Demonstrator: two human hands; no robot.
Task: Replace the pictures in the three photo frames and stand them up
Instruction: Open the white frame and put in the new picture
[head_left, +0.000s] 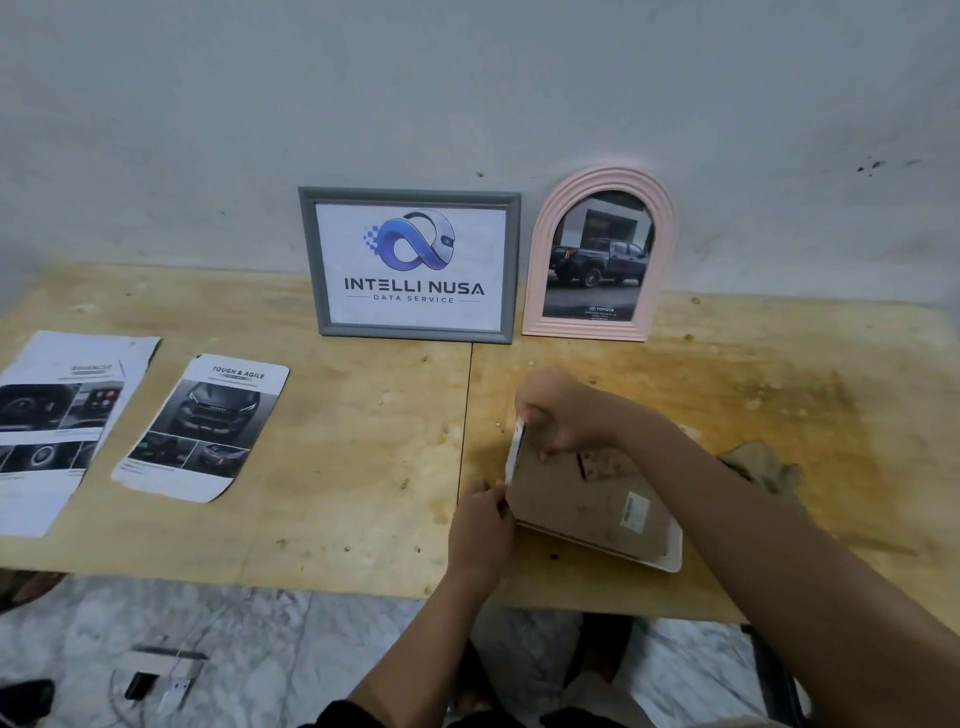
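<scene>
A white photo frame (670, 556) lies face down on the plywood table (337, 467), its brown backing board (576, 499) upward. My right hand (561, 410) pinches the frame's far left corner. My left hand (480, 525) grips its near left edge. A grey frame (410, 262) with a logo print stands against the wall. Beside it stands a pink arched frame (600, 254) showing a pickup truck.
Two loose car pictures lie on the table's left: a large sheet (57, 426) and a smaller rounded print (202, 426). A crumpled brown cloth (763, 467) sits right of the white frame. A cable and small adapter (166, 686) lie on the marble floor below.
</scene>
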